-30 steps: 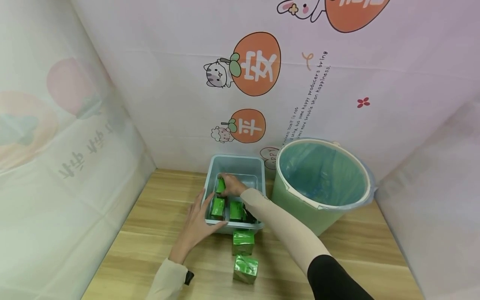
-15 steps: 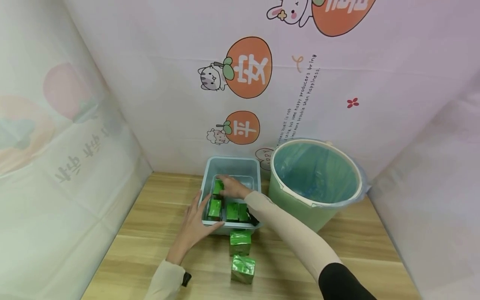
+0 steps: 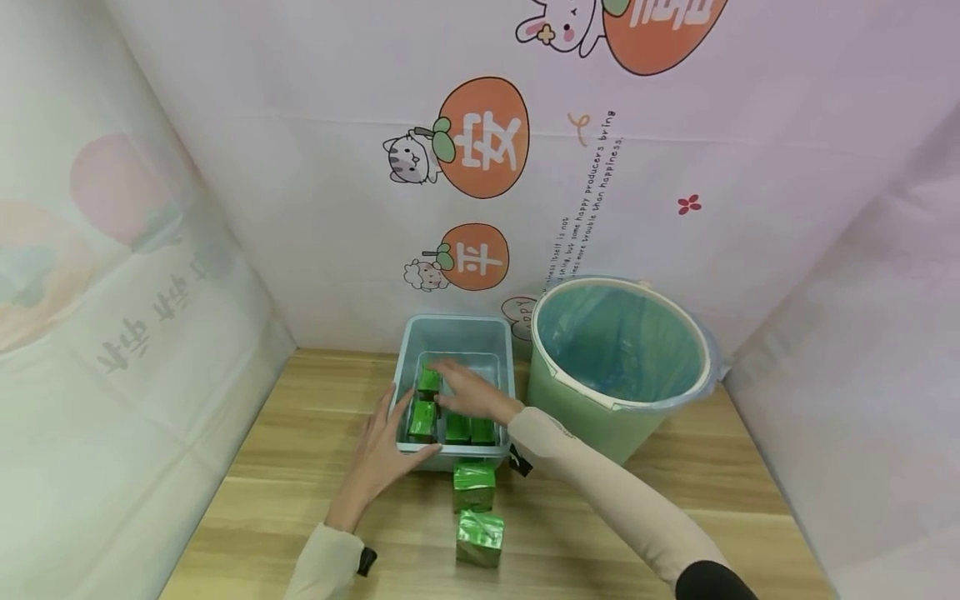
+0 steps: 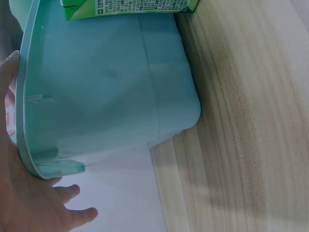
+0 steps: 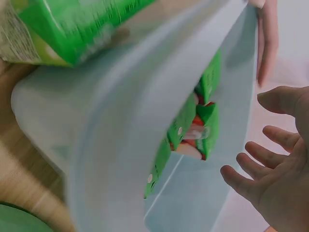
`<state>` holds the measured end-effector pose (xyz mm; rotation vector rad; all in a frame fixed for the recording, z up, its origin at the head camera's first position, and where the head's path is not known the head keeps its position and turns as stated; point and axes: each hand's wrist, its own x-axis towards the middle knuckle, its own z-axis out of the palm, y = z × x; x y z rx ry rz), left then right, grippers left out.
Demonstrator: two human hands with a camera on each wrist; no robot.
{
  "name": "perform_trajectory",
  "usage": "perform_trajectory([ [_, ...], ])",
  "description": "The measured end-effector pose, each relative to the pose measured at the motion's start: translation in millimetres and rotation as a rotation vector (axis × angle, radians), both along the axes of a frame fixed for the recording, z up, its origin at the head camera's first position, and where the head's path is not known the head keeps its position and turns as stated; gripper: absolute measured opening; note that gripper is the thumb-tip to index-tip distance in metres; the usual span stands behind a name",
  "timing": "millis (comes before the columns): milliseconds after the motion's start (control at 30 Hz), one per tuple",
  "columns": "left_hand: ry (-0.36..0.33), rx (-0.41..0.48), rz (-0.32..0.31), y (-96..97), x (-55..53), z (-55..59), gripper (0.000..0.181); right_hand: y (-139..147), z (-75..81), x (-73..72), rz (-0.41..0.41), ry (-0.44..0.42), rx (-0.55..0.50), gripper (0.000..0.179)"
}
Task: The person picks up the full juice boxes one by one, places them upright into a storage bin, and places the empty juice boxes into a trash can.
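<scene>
A light blue plastic bin (image 3: 507, 358) stands on the table against the back wall, with several small green drink cartons (image 3: 422, 419) inside along its left and front sides. My right hand (image 3: 474, 394) hovers inside the bin's opening beside the rear-left carton (image 3: 429, 381). In the right wrist view its fingers (image 5: 260, 153) are spread and hold nothing. My left hand (image 3: 378, 454) rests at the bin's front-left corner, thumb along the front rim, fingers along the left side. The left wrist view shows its straight fingers (image 4: 79, 216) past the corner.
Two more green cartons, a nearer one (image 3: 480, 538) and a farther one (image 3: 474, 486), stand on the wooden table (image 3: 600, 533) before the bin. Right of the bin is a tall green bucket (image 3: 577, 417) with a bag liner. Printed cloth walls (image 3: 337, 208) enclose the table.
My right hand has let go of the rear-left carton, which now stands in the bin, and has drawn back slightly to the right. The left hand keeps its place; the head view has shifted slightly.
</scene>
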<state>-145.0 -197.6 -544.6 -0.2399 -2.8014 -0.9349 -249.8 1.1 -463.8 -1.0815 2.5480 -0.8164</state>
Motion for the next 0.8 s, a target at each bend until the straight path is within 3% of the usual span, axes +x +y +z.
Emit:
perform_trajectory([
  [400,0.002,0.03,-0.007,0.4,1.1,2.6,0.105,28,0.5,44.9,0.161,0.221,-0.107,0.053],
  [800,0.023,0.02,-0.025,-0.8,1.8,0.5,0.103,56,-12.7,100.9,0.244,0.216,-0.147,0.048],
])
